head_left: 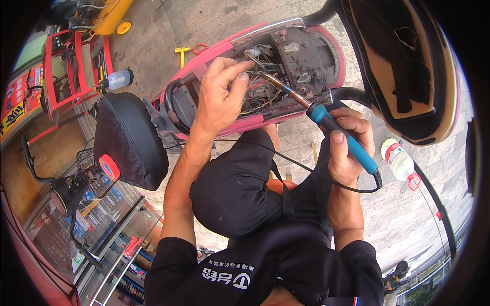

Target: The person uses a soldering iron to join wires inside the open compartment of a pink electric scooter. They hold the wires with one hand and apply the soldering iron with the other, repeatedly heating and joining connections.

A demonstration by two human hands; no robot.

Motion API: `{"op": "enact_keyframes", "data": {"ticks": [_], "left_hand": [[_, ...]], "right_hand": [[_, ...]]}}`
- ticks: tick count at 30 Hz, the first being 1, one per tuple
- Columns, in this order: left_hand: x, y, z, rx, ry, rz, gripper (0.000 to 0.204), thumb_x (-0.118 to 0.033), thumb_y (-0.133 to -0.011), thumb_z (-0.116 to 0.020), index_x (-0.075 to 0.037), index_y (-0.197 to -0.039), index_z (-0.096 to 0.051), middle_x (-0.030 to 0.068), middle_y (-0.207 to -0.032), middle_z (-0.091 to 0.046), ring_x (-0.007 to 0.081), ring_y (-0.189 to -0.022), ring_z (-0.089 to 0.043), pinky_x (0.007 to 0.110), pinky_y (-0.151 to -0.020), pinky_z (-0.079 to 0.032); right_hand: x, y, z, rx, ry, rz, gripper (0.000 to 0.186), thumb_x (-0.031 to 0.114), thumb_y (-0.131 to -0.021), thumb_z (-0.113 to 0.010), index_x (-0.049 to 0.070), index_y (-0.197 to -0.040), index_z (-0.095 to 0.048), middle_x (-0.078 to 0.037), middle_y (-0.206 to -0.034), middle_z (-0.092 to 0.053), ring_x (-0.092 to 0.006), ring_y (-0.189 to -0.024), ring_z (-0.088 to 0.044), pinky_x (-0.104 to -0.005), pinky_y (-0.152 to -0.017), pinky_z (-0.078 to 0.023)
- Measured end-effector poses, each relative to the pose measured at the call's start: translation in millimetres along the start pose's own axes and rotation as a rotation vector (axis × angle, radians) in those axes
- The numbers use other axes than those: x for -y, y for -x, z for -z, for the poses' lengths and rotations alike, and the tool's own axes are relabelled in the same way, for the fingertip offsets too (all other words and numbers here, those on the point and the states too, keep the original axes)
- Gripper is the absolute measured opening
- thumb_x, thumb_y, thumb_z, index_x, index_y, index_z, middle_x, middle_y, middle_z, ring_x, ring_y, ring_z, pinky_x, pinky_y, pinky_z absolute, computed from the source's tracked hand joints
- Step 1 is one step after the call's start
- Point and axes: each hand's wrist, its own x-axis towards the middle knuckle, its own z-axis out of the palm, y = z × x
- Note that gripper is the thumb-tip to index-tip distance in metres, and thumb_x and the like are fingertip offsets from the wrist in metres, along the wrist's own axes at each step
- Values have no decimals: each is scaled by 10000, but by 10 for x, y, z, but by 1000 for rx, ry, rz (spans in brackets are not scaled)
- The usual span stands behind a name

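A soldering iron [361, 154] with a blue and black handle is gripped in my right hand [343, 166]. Its metal shaft slants up and left, and the tip lies among the wires [255, 99] in the open body of a pink-red scooter [240, 124]. Over the left part of that opening, my left hand [220, 104] has thumb and index finger closed together near the tip. A thin wire [259, 61] shows at the index fingertip; the fingers partly hide how it is held. From the handle's end, a black cord [301, 164] loops left across my legs.
A large black and tan panel [375, 84] stands at the upper right. Beneath it is a clear jug [399, 162]. A black padded cushion [127, 140], red metal rack [76, 94] and bottle [119, 79] are at left. A yellow T-handled tool [182, 57] lies on the paving.
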Motion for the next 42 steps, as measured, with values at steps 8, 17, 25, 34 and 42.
{"op": "enact_keyframes", "data": {"ticks": [8,17,25,34,42], "left_hand": [[-55,-18,11,-80,-74,-51,149,-76,-916,-629,18,-1029,-655,145,-873,-656,258,-755,-653,345,-683,-507],[-73,22,94,-100,-45,19,113,-53,-884,-673,14,-972,-652,138,-866,-672,226,-733,-669,324,-669,-521],[71,8,27,-194,116,35,117,-53,-860,-718,18,-948,-690,106,-861,-676,163,-702,-641,289,-654,-510],[115,11,-40,-174,175,36,140,-23,-846,-716,18,-980,-715,87,-903,-682,142,-717,-638,275,-670,-513],[145,39,-70,-230,328,126,126,-32,-894,-698,21,-1007,-707,44,-887,-696,71,-749,-627,233,-674,-505]], "right_hand": [[-10,2,11,12,13,-1,233,110,-891,-719,-27,-998,-564,-194,-1054,-637,-186,-891,-617,-293,-795,-505],[-12,1,14,13,8,-3,235,113,-892,-721,-28,-997,-566,-194,-1051,-638,-185,-893,-613,-294,-800,-502],[-11,-4,13,16,20,5,227,107,-892,-716,-28,-995,-565,-187,-1048,-637,-179,-882,-608,-286,-786,-500],[-19,-9,-1,11,20,4,224,100,-891,-709,-26,-997,-558,-183,-1047,-636,-177,-879,-601,-295,-802,-495],[-15,-13,16,7,3,-15,219,95,-889,-706,-25,-999,-559,-185,-1056,-637,-174,-879,-600,-293,-801,-492]]}}
